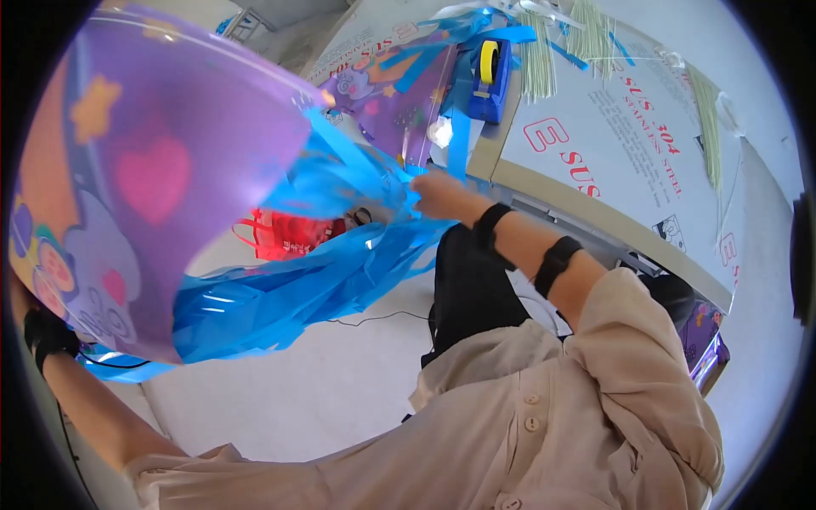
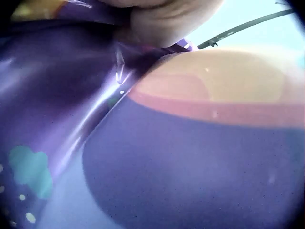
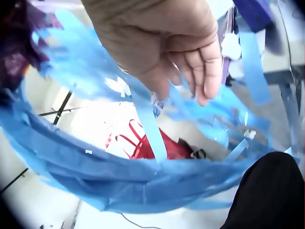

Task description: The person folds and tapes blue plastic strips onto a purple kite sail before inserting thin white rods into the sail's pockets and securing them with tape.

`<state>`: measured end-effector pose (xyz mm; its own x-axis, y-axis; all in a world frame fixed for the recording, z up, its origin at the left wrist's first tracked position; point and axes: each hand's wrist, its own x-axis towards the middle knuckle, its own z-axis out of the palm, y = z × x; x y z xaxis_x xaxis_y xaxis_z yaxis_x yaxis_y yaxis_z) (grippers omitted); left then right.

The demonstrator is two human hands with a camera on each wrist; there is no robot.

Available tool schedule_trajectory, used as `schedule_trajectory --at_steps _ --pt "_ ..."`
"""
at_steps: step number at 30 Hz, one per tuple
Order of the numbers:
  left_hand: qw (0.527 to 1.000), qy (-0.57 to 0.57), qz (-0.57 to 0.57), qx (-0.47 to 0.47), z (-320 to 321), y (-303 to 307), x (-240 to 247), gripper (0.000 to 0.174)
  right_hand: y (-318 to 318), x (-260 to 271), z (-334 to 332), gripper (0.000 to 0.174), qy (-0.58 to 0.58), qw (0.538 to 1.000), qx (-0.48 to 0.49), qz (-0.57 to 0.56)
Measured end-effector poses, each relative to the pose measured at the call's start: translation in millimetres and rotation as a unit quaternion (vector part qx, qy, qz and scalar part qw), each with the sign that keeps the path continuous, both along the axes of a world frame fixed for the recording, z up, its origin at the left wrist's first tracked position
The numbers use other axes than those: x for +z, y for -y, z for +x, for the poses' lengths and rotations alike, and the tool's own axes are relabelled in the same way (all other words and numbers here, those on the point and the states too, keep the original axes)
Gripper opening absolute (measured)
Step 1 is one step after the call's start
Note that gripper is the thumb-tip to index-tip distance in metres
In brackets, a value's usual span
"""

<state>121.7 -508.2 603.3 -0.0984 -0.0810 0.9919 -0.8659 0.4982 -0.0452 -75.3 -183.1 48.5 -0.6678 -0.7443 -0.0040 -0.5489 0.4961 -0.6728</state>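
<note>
A large purple plastic sheet with cartoon prints of hearts and stars fills the left of the head view. Long blue plastic streamers trail from it in a loop. My left hand grips the sheet at a fold, at the top of the left wrist view; in the head view the sheet hides most of it. Near the table edge, my right hand pinches blue streamers with curled fingers. One blue strip hangs down from by its thumb in the right wrist view.
On the table, with its steel-print covering, a blue tape dispenser with yellow tape stands near the edge. Another purple printed sheet and bundles of pale green strips lie there. A red bag sits on the floor below.
</note>
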Motion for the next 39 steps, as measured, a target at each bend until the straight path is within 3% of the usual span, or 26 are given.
schedule_trajectory --at_steps 2,4,5,7,8,9,12,16,17,18,19,21,24,27,29,31,33,35,37,38,39 --pt "0.998 -0.007 0.057 0.027 -21 -18 -3 0.03 -19 11 -27 0.04 -0.051 0.995 -0.061 0.057" --pt "0.978 -0.023 0.182 0.099 -54 -40 -6 0.031 -32 18 -53 0.039 -0.043 0.989 -0.121 0.069" --pt "0.992 0.104 -0.038 -0.054 -31 10 -24 0.031 -35 17 -62 0.039 -0.041 0.989 -0.119 0.073" --pt "0.991 0.111 -0.047 -0.053 -51 33 -22 0.031 -34 16 -82 0.041 -0.09 0.983 -0.158 0.024" --pt "0.989 0.122 -0.055 -0.061 -59 45 -22 0.031 -30 17 -91 0.054 -0.069 0.986 -0.143 0.042" --pt "0.986 0.135 -0.061 -0.071 -71 60 -20 0.031 -26 21 -94 0.054 -0.066 0.987 -0.143 0.041" --pt "0.977 0.167 -0.076 -0.112 -101 104 -15 0.032 -3 27 -104 0.081 -0.1 0.982 -0.079 0.143" --pt "0.955 0.2 -0.083 -0.202 -133 160 -19 0.035 17 -11 -122 0.061 -0.163 0.971 -0.042 0.169" --pt "0.947 0.203 -0.081 -0.236 -142 170 -25 0.035 20 -23 -126 0.047 -0.157 0.97 -0.05 0.176" --pt "0.936 0.199 -0.075 -0.279 -152 172 -34 0.036 20 -26 -129 0.032 -0.151 0.97 -0.057 0.183" --pt "0.926 0.189 -0.067 -0.32 -159 173 -42 0.037 17 -29 -131 0.032 -0.152 0.97 -0.06 0.182" --pt "0.891 0.126 -0.028 -0.436 -178 149 -66 0.037 9 -27 -131 0.015 -0.157 0.979 -0.041 0.121" --pt "0.907 0.111 -0.066 -0.4 -178 111 -86 0.039 -3 -19 -129 0.02 -0.13 0.985 -0.066 0.097" --pt "0.891 0.112 -0.049 -0.436 -159 105 -84 0.041 -26 3 -131 0.029 -0.071 0.992 -0.08 0.064" --pt "0.927 0.099 -0.011 -0.361 -139 99 -82 0.041 -47 18 -124 0.038 -0.026 0.996 -0.082 0.032" --pt "0.929 0.061 0.047 -0.363 -151 93 -85 0.038 -66 19 -120 0.031 -0.038 0.993 -0.11 -0.015" --pt "0.959 0.09 0.023 -0.269 -150 81 -85 0.036 -95 39 -114 0.038 -0.017 0.999 -0.044 -0.016" --pt "0.949 0.126 -0.006 -0.29 -147 90 -81 0.034 -133 69 -113 0.05 0.095 0.986 0.127 -0.049" --pt "0.957 0.131 -0.002 -0.26 -140 83 -82 0.037 -170 87 -109 0.058 0.172 0.949 0.23 -0.13" --pt "0.949 0.125 -0.005 -0.29 -139 81 -84 0.038 -186 97 -104 0.058 0.171 0.95 0.229 -0.13" --pt "0.948 0.125 -0.005 -0.292 -140 82 -86 0.038 -200 107 -98 0.058 0.258 0.93 0.226 -0.132"
